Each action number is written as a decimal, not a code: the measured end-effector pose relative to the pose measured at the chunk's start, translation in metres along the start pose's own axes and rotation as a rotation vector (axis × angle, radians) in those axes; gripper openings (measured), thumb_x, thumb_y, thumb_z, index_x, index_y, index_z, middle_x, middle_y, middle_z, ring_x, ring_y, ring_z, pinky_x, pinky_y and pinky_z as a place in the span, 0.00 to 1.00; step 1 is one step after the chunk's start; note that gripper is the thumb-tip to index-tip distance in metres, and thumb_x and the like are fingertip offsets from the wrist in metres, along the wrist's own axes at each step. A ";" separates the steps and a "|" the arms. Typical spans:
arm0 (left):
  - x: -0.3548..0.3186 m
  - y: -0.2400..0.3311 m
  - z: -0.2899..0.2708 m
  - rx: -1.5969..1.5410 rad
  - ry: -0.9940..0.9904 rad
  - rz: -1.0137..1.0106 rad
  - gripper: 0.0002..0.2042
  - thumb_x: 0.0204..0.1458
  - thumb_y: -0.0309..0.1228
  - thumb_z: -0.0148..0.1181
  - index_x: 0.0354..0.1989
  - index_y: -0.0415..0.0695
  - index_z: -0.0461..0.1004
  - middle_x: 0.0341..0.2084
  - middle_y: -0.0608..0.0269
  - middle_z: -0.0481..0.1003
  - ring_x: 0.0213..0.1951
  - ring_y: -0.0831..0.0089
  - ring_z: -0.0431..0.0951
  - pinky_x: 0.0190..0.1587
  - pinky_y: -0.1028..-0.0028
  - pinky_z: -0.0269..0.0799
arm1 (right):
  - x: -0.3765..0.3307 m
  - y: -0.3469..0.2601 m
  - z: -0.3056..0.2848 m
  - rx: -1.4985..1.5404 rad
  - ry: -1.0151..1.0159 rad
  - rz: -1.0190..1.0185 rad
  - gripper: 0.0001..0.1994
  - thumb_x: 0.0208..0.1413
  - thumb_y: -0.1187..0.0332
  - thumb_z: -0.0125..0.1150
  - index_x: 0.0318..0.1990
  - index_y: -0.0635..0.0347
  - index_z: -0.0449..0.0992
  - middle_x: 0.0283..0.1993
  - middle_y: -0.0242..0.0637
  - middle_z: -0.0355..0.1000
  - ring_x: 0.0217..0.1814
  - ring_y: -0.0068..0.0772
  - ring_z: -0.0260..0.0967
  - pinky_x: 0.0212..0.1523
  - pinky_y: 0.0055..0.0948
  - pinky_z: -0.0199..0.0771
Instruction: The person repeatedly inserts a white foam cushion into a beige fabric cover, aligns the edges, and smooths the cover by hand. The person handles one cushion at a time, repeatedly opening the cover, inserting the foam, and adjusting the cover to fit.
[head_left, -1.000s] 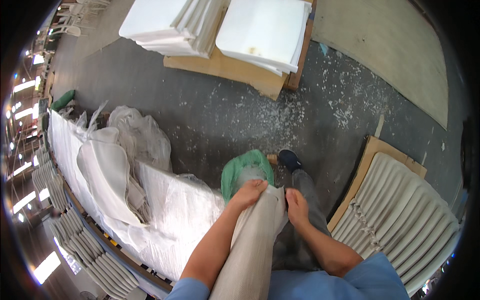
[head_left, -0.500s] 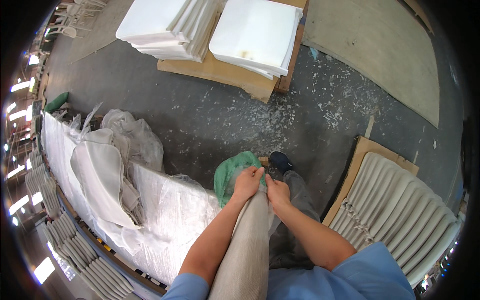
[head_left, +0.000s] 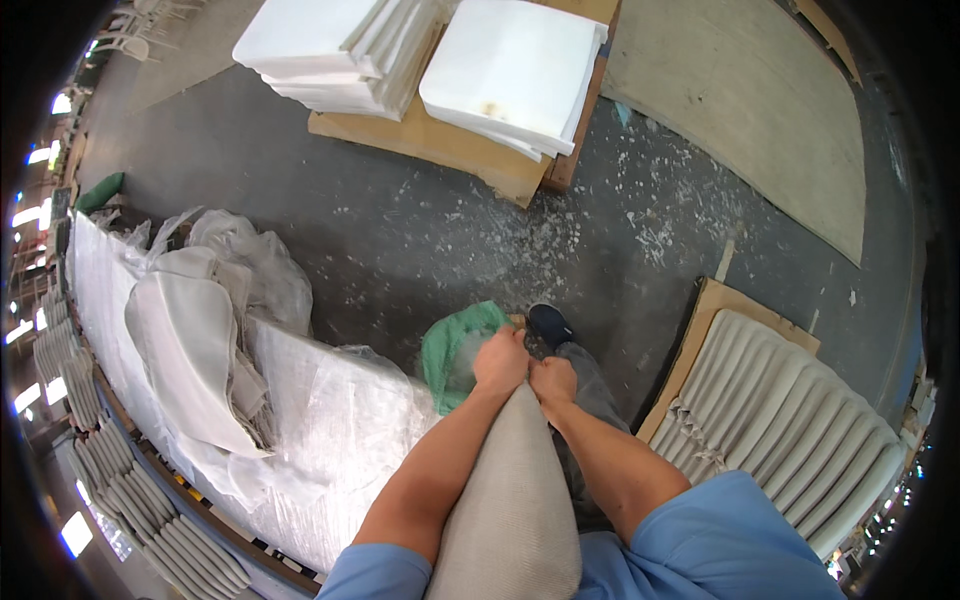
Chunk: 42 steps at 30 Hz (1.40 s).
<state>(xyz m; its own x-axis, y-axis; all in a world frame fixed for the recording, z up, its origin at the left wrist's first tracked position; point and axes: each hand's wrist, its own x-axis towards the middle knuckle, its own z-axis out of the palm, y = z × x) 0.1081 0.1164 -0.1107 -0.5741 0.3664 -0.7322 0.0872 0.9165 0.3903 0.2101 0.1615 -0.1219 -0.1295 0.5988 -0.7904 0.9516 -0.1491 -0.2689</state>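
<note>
A beige woven-fabric cushion [head_left: 512, 505] stretches from my body out to my hands, broad near me and tapering to its far end. My left hand [head_left: 500, 362] is closed on the fabric at that end. Beside it, my right hand [head_left: 553, 382] grips the same end in a fist, the two hands almost touching. Just beyond and left of my hands is a green mesh bag [head_left: 450, 350] with something pale showing in it. What lies inside the fabric cover is hidden.
A plastic-wrapped table [head_left: 330, 430] at left bears loose beige covers [head_left: 185, 340] and crumpled clear plastic [head_left: 260, 265]. White foam pads [head_left: 510, 70] are stacked on cardboard ahead. At right, a row of beige cushions [head_left: 790, 420] sits on cardboard. White scraps litter the grey floor [head_left: 400, 220].
The cushion has turned, so its broader face now shows and its near end is wider in view. My hands have closed tighter at its far end. The whole view has shifted slightly.
</note>
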 end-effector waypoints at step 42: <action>-0.025 -0.051 -0.007 0.225 0.180 0.197 0.22 0.63 0.49 0.49 0.30 0.41 0.78 0.28 0.42 0.79 0.34 0.42 0.80 0.41 0.49 0.75 | 0.014 -0.014 0.014 0.058 -0.163 -0.078 0.16 0.52 0.59 0.56 0.39 0.59 0.84 0.45 0.52 0.79 0.50 0.58 0.76 0.51 0.49 0.74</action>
<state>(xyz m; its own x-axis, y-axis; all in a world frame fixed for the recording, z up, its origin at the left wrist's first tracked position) 0.1127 0.0593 -0.1083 -0.6606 0.5245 -0.5371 0.3769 0.8505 0.3669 0.1911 0.1607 -0.1369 -0.2501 0.4757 -0.8433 0.9199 -0.1549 -0.3602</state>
